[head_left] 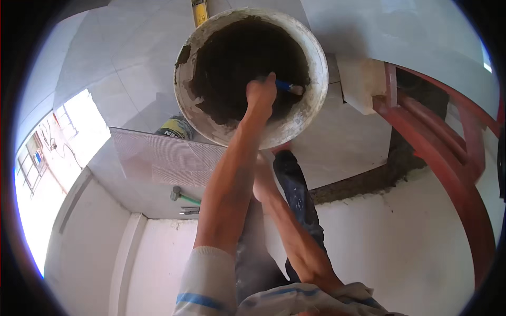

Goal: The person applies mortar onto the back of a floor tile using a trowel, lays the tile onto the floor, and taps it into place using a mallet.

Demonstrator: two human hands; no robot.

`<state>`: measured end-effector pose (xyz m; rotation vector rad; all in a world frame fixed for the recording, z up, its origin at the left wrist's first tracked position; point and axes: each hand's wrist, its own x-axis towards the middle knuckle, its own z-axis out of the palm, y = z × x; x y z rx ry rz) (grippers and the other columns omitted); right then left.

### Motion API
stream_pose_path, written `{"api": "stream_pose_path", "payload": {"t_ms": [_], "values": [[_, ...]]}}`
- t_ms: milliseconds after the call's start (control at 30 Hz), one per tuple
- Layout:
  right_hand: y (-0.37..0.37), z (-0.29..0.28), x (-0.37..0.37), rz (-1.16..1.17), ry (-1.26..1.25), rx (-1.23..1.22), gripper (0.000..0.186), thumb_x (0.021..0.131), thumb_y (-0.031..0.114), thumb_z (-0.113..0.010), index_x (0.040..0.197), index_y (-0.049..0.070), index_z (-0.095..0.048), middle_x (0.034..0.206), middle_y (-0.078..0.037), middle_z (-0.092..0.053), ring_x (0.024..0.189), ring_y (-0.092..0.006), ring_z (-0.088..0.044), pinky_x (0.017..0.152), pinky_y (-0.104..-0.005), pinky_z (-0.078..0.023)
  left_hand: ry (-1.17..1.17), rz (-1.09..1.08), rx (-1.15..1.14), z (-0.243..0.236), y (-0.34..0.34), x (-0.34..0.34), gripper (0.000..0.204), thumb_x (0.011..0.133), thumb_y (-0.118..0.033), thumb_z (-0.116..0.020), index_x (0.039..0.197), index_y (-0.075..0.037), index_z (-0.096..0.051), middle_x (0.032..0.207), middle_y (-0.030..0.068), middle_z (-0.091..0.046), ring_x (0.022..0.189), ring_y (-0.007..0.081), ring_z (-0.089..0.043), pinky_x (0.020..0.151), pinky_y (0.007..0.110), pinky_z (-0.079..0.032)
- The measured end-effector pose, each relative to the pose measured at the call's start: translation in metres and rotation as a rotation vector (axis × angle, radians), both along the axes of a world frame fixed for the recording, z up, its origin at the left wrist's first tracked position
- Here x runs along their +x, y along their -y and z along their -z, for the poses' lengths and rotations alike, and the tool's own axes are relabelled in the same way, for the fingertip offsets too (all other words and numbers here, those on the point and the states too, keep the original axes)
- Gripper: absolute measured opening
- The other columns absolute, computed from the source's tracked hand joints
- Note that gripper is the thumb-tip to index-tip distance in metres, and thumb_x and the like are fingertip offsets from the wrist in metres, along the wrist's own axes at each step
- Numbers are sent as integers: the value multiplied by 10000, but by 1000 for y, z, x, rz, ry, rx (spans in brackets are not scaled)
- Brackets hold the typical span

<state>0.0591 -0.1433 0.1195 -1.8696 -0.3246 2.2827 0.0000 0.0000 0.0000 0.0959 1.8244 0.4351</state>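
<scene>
A large white, mortar-stained bucket point(316, 68) holds dark grey mixture. My left hand point(261, 89) reaches into it, fingers closed on a blue-handled tool point(284, 86) with a pale end over the mixture. My right hand point(263, 176) is lower, behind my left forearm; its fingers are hidden, so I cannot tell what it holds. A tile with a ridged back point(153, 158) lies beside the bucket at the left, near a can with a yellow label point(174, 128).
A green-handled hammer point(184, 196) and small tools point(190, 210) sit past the tile. A yellow level point(200, 11) lies beyond the bucket. A red metal frame point(437, 142) curves along the right beside a dark rough strip in the floor point(348, 189). A bright opening point(58, 152) is at far left.
</scene>
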Motion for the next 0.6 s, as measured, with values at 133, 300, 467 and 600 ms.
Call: {"api": "stream_pose_path", "payload": {"t_ms": [133,300,467,600], "values": [[-36,-22,25,399,359,41,478,968,292,-463,1395,81,-419,1288,-109,-494,1172,-220,-478,951,-338,-381,88,-422,55,-2,-19,10,295,901,-260,-638,968,24,-588,780,120,-585,590,224,-575,447,333,-411],[-112,13,45,133,753,835,570,1024,420,-362,1389,-17,-386,1324,-201,-463,1246,-345,-442,1029,-397,-335,181,-488,-57,27,-16,-20,188,915,-207,-609,922,-21,-578,707,94,-550,562,175,-535,427,306,-413],[-138,30,71,63,792,731,465,1035,330,-354,1240,-60,-503,1173,-248,-557,1110,-390,-532,960,-435,-404,280,-551,-151,4,-19,21,147,904,-176,-601,971,-45,-594,799,122,-598,673,232,-612,514,366,-508],[-137,27,36,62,755,887,482,1040,347,-334,1274,-34,-517,1154,-233,-568,1073,-375,-551,933,-431,-416,155,-817,-1,37,-18,1,239,906,-235,-594,1074,-66,-599,798,119,-612,759,272,-658,662,417,-514]]}}
